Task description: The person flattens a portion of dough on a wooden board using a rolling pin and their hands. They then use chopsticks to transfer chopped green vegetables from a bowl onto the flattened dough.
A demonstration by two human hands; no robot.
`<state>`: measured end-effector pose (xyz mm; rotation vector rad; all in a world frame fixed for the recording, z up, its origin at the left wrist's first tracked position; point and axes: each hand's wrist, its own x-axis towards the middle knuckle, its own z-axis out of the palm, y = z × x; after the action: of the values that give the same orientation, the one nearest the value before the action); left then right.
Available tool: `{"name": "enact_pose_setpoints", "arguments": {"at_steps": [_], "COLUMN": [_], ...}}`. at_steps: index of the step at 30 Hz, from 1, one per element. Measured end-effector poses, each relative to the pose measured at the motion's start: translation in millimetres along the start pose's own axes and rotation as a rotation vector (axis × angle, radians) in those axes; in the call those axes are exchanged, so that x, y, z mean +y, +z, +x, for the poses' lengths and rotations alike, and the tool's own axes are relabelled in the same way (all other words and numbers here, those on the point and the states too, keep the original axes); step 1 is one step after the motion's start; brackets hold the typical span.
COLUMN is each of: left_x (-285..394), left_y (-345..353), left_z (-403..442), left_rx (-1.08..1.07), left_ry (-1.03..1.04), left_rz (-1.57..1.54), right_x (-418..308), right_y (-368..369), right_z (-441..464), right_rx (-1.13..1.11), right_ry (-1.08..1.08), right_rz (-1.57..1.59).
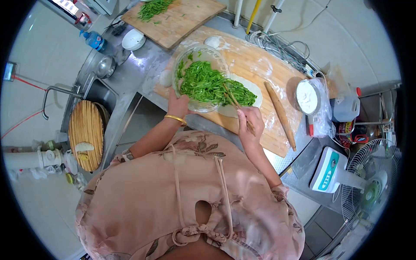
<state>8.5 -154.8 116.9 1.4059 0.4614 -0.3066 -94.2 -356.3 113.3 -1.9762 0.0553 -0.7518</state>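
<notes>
My left hand (177, 104) grips the near rim of a clear glass bowl (203, 50), which tilts to the right over a floured wooden board (247, 56). Chopped green chives (201, 82) fill the bowl and spill over its right side. They land on a flat round of white dough (256, 89), partly hidden under the bowl and greens. In my right hand (252, 121) is a pair of chopsticks (232, 97), closed in my fingers, with the tips among the chives at the bowl's edge. Right of the dough lies a wooden rolling pin (281, 115).
A bowl of flour (307, 97) stands at the right, near a kitchen scale (328, 169) and a fan (370, 186). Behind is a cutting board (182, 17) with more greens. At left are a white bowl (133, 40), a sink (99, 91) and a slatted lid (84, 125).
</notes>
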Motion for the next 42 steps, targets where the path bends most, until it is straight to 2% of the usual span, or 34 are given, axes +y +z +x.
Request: {"name": "enact_pose_setpoints", "arguments": {"at_steps": [8,14,17,24,27,33,36,42], "left_x": [-12.3,-17.7,-15.6,-14.8,-14.9,-12.8,-12.4,-12.9], "left_y": [-12.9,-16.8,-13.6,-14.2,-13.2,-18.8,-19.4,-17.0], "left_z": [13.2,16.8,14.8,16.9,15.9,20.0,20.7,18.1], "left_rx": [0.004,0.002,-0.011,-0.001,-0.009,-0.023,-0.025,-0.014], "left_ry": [0.059,0.094,0.098,0.092,0.107,0.122,0.116,0.098], "left_rz": [0.039,0.039,0.015,0.07,0.001,-0.014,-0.005,0.014], "right_x": [12.7,-9.0,1.0,10.0,14.6,22.5,3.3,15.7], "right_y": [-23.5,-6.8,14.3,2.2,-12.2,-29.3,-17.7,20.4], "right_z": [-3.7,-0.5,-2.2,0.0,-1.2,-5.5,4.1,6.5], "right_rx": [0.043,-0.032,-0.058,0.034,0.071,0.044,0.032,-0.026], "right_ry": [0.042,-0.027,0.021,0.044,0.037,0.096,-0.054,-0.027], "right_rz": [-0.121,0.024,0.105,0.074,-0.034,-0.079,-0.023,0.121]}}
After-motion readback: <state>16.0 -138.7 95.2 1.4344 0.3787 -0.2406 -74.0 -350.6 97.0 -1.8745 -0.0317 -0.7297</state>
